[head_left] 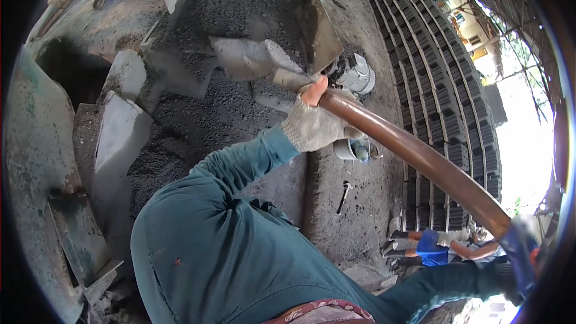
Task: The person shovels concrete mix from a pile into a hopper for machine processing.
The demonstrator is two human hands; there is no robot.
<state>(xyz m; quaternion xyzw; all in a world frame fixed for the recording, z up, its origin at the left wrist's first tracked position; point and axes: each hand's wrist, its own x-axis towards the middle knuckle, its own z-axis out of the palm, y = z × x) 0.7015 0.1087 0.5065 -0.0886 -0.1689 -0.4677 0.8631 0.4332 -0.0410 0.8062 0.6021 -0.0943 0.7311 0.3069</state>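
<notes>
My left hand [318,123], in a pale knitted glove with a bare thumb, is closed round the lower wooden shaft of a shovel [414,159]. The metal blade is blurred and lies over dark, gravelly mix [198,120]. My right hand [521,255] is at the far end of the shaft, by a blue grip or wrapping; blur hides its fingers in part. Both arms wear teal sleeves. Pale, mix-coated metal plates [120,135] stand up on the left of the dark mix.
An electric motor [357,76] sits beyond the shovel. Below it stand a white bucket [345,149] with a bottle and a hammer-like tool [344,197] on the ground. Stacked grey blocks [438,93] on boards line the right. A person in blue shorts [431,247] is near the shaft's end.
</notes>
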